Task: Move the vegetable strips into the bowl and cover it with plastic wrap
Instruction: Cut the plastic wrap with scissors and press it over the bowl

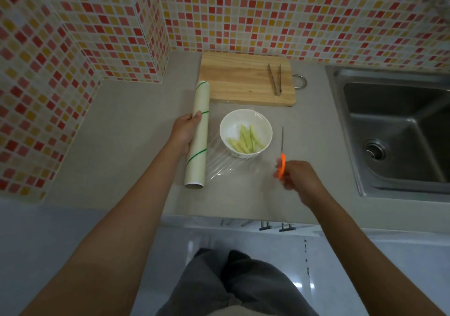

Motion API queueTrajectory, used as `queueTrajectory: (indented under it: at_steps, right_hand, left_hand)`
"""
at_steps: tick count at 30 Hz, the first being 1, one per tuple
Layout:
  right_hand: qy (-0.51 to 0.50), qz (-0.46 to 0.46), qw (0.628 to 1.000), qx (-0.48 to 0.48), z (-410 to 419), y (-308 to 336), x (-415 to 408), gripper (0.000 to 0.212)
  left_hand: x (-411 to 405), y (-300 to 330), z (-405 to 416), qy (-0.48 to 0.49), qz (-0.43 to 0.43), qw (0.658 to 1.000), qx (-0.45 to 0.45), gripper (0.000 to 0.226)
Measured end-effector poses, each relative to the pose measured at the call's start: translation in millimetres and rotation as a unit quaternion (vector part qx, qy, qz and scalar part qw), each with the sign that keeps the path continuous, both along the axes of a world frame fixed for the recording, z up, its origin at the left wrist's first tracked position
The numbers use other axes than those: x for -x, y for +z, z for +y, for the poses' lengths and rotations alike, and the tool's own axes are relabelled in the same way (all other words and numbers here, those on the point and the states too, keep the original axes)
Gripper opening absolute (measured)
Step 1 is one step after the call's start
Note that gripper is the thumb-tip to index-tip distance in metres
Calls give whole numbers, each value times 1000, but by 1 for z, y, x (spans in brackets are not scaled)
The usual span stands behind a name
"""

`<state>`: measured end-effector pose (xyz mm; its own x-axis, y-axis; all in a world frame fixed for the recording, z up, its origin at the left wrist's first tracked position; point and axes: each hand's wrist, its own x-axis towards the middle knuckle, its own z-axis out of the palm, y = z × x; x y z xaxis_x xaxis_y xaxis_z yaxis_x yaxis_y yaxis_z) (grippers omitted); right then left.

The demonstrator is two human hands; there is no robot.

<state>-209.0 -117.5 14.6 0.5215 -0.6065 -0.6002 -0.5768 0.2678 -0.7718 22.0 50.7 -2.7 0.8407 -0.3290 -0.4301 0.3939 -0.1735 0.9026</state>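
A white bowl (246, 133) stands on the grey counter and holds several pale green vegetable strips (246, 139). Clear plastic wrap (221, 167) stretches from the roll over the bowl. The white roll with green stripes (198, 135) lies left of the bowl, and my left hand (186, 130) grips it at its middle. To the right of the bowl my right hand (300, 178) holds orange-handled scissors (282, 154), blades pointing away from me along the wrap's right edge. The right hand is blurred.
A wooden cutting board (243, 79) lies behind the bowl with metal tongs (275, 79) on it. A steel sink (399, 130) sits to the right. Tiled walls close the back and left. The counter's front edge (243, 218) runs below my hands.
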Motion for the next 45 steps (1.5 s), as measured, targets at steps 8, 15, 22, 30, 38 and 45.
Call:
queueTrajectory:
  at_steps: [8,15,22,30,38,45]
  right_hand:
    - [130,9,984,-121,99,17,18,38]
    - [165,85,973,-141,130,3,30,53]
    - [198,68,960,-184,143,5,14,59]
    - [163,-5,968,-188,152,3,-17,60]
    - [132,-33,981,-136,160,-6,-19,54]
    - [120,-62,984,-116,162,-9,-21,52]
  left_hand:
    - [1,9,-1,-19,-4,1000,10,22]
    - [0,10,-2,-25,-14,1000,12,19]
    - [-1,9,-1,-26,-18,1000,5,22]
    - [-1,10,0,-30,-12,999,4,23]
    - [-1,10,-1,-28,1,1000,11,23]
    - [-1,11,-4,-24,1,1000,5,24]
